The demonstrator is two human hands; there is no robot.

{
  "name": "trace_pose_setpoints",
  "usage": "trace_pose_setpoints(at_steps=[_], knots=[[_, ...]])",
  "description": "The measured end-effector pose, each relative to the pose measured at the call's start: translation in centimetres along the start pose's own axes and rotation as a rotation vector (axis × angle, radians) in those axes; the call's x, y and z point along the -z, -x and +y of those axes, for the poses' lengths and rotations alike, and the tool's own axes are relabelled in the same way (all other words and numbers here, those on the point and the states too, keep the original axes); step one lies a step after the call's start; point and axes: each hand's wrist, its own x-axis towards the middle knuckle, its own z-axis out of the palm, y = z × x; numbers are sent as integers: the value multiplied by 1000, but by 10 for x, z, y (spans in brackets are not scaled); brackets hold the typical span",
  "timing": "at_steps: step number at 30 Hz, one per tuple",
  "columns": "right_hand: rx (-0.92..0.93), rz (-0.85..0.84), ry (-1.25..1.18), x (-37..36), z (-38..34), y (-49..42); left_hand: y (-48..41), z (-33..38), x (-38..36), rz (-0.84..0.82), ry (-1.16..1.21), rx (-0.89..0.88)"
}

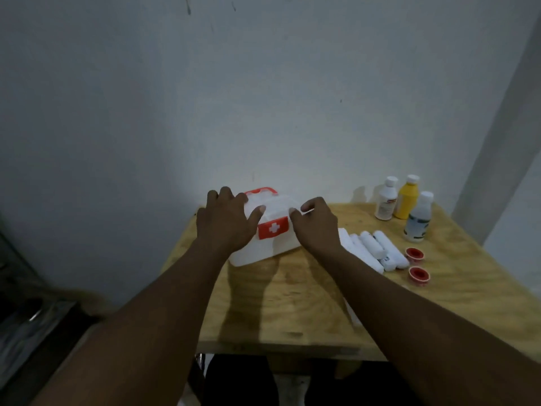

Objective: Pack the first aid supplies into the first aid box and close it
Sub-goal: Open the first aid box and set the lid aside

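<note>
A white first aid box (270, 244) with a red handle and a red cross latch stands on the wooden table (292, 303), its lid down. My left hand (224, 221) lies flat over the box's left top. My right hand (316, 222) grips its right top edge, fingers curled. To the right lie several white bandage rolls (377, 249), two red tape rolls (417, 263), and three bottles: white (386, 202), yellow (407, 197) and clear (418, 218).
The table stands against a pale wall (263, 98). A dark metal surface (26, 320) sits lower at the far left. A thin white item (351, 313) lies beside my right forearm.
</note>
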Motion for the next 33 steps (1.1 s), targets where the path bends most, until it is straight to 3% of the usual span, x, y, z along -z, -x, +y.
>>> trace_pose_setpoints(at_steps=[7, 13, 17, 21, 28, 30, 33], knots=[[-428, -51, -532, -29, -8, 21, 8, 9, 0, 57, -53, -4], [-540, -121, -635, -23, -11, 14, 10, 9, -4, 76, -45, -24], [-458, -48, -613, -30, -17, 5, 8, 6, -9, 126, -9, -36], [-390, -86, -516, -17, -15, 7, 10, -5, -15, 115, 27, -86], [-165, -396, -446, 27, -37, -3, 14, -30, -23, 43, 67, -242], [-66, -435, -280, 32, -35, -9, 13, -28, -21, 77, 100, -234], [121, -286, 78, 33, -26, -20, 13, -27, -19, 98, 133, -270]])
